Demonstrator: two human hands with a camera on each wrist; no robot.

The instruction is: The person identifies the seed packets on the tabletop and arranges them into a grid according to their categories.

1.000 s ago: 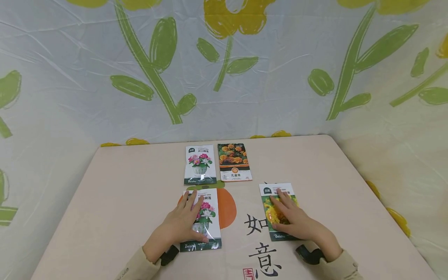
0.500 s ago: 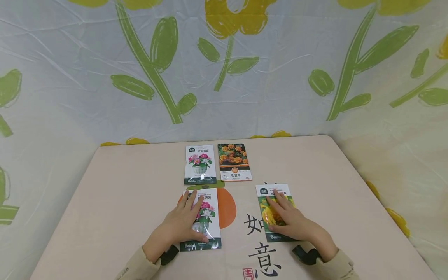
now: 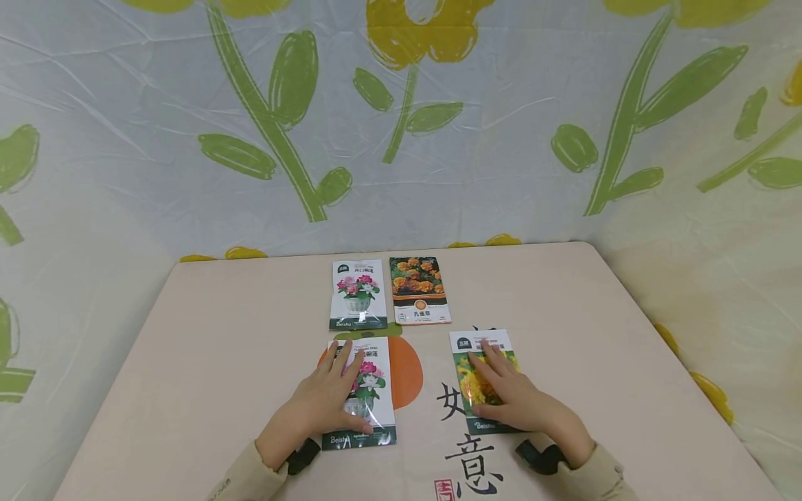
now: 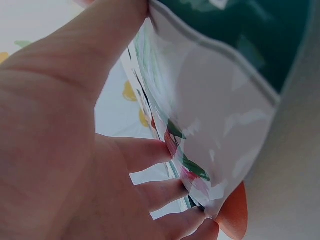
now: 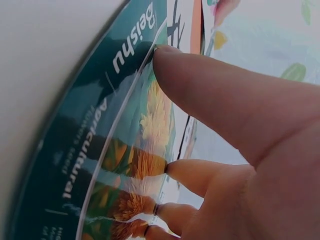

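Observation:
My left hand point(image 3: 326, 396) rests with spread fingers on a white seed packet point(image 3: 379, 407) with pink flowers in a pot and a dark green bottom band. In the left wrist view, fingertips touch that packet's glossy front. To the right, my right hand point(image 3: 523, 400) lies with fingers spread on a seed packet point(image 3: 466, 341) with yellow flowers. Its thumb and fingertips press the packet's face in the right wrist view. Farther back lie another pink-flower seed packet point(image 3: 358, 296) and, beside it, an orange marigold seed packet point(image 3: 420, 291).
The pale pink tabletop point(image 3: 219, 362) bears black brush characters point(image 3: 476, 466) and a printed orange shape point(image 3: 409, 372). A white cloth point(image 3: 489, 174) with printed yellow flowers and green stems hangs behind the table and at its sides.
My right hand has slid the yellow-flower seed packet leftward across the table, covering more of a printed character. My left hand and the other packets have stayed put.

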